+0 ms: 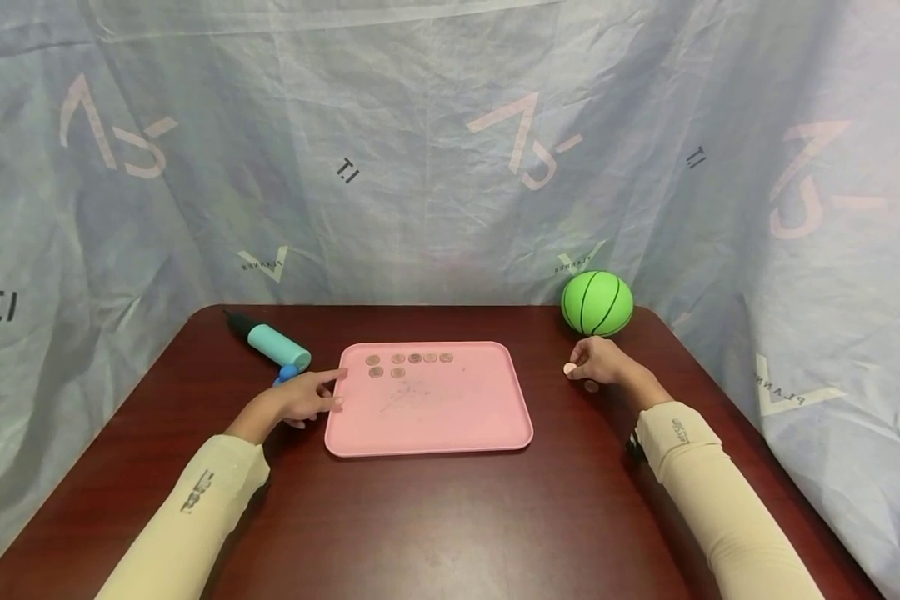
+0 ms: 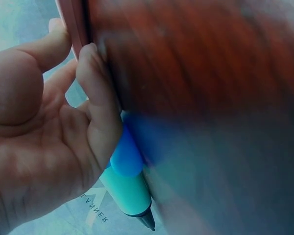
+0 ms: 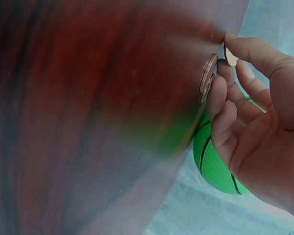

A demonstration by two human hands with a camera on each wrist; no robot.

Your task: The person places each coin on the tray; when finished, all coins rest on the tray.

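Observation:
A pink tray (image 1: pixel 450 417) lies on the table with several coins (image 1: pixel 415 358) in two rows toward its far left part. My left hand (image 1: pixel 307 398) is at the tray's left edge, index finger and thumb resting on the rim, the other fingers lower beside it. In the left wrist view, the thumb tip is partly behind the tray rim (image 2: pixel 74 27). Off to the tray's right, my right hand (image 1: pixel 600 362) pinches a coin (image 3: pixel 230 56) between thumb and fingertips, tilted on edge. Another coin (image 1: pixel 592 386) lies on the table under this hand.
A green ball (image 1: pixel 597 303) stands at the far right, just beyond my right hand. At left lies a teal hand pump (image 1: pixel 277 346) with a black tip and a blue end (image 1: pixel 287 372) next to my left hand. Grey cloth (image 1: pixel 420 233) hangs behind the table (image 1: pixel 450 517).

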